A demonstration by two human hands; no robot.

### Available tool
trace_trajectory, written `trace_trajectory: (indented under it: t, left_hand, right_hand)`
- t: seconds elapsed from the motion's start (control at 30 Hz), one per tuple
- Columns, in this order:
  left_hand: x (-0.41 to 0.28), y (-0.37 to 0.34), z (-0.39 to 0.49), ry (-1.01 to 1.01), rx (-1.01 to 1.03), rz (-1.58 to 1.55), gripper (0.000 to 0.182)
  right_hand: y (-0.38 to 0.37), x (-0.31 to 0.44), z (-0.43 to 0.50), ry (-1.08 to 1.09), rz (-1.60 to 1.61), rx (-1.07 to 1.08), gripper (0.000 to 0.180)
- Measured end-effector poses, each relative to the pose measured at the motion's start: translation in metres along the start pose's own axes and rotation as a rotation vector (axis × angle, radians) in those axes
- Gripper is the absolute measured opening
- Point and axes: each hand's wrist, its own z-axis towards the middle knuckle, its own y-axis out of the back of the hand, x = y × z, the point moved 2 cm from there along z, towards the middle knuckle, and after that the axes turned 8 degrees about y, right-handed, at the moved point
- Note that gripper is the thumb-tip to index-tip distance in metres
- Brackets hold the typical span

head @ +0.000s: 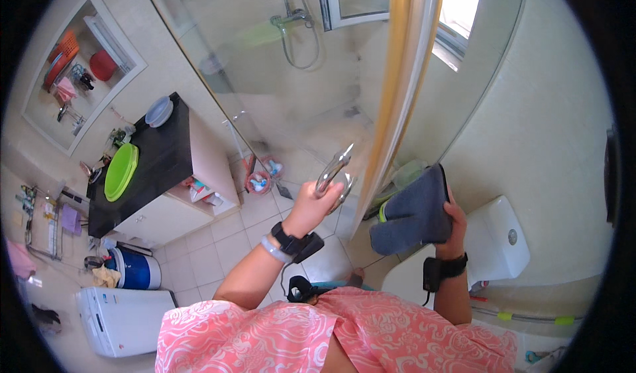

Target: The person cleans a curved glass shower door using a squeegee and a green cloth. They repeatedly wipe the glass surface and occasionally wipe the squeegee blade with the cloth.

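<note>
My left hand (310,204) is closed around the curved chrome handle (334,170) of the glass shower door (298,119). A black strap with a small box and a pale bangle circle that wrist. On the right, my right hand (453,221) grips the edge of a dark blue-grey folded fabric item (415,211), perhaps a mat. It hangs in two flaps beside the door's edge (397,99). Part of my right fingers is hidden behind the fabric. Behind the glass, a chrome shower mixer with a hose (293,19) is mounted on the wall.
To the right stands a white toilet (497,239). At left, a black countertop (164,159) carries a lime-green basin (121,172) and a pale blue basin (159,111). A blue bucket (136,268) and a white appliance (124,318) stand lower left. Red baskets (258,181) sit near the glass.
</note>
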Motion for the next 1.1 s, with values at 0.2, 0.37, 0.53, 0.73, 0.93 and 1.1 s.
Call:
trace_trajectory:
  t: [0.2,0.37,0.53,0.73,0.93,1.1]
  left_hand:
    - [0.034,0.072,-0.084,-0.006,-0.054,-0.105,0.02]
    - [0.061,0.128,-0.139,-0.147,-0.403,0.15,0.014]
    - [0.084,0.167,-0.188,-0.197,-0.577,-0.086,0.021]
    - [0.156,0.18,-0.256,0.218,-0.984,0.286,0.016]
    - [0.185,0.04,-0.272,0.476,-0.567,-0.037,0.015]
    - [0.159,0.027,-0.18,0.361,-0.808,0.104,0.036]
  right_hand:
    - [-0.09,-0.019,0.046,0.212,-0.17,0.354,0.069]
    - [-0.197,-0.096,0.079,0.103,0.003,0.574,0.068]
    - [-0.256,-0.243,0.067,-0.477,0.12,0.578,0.07]
    - [-0.224,-0.347,0.066,-0.853,-0.317,0.701,0.079]
    - [-0.23,-0.364,0.056,-1.027,-0.495,0.935,0.063]
    - [-0.239,-0.354,0.049,-1.034,-0.522,1.031,0.054]
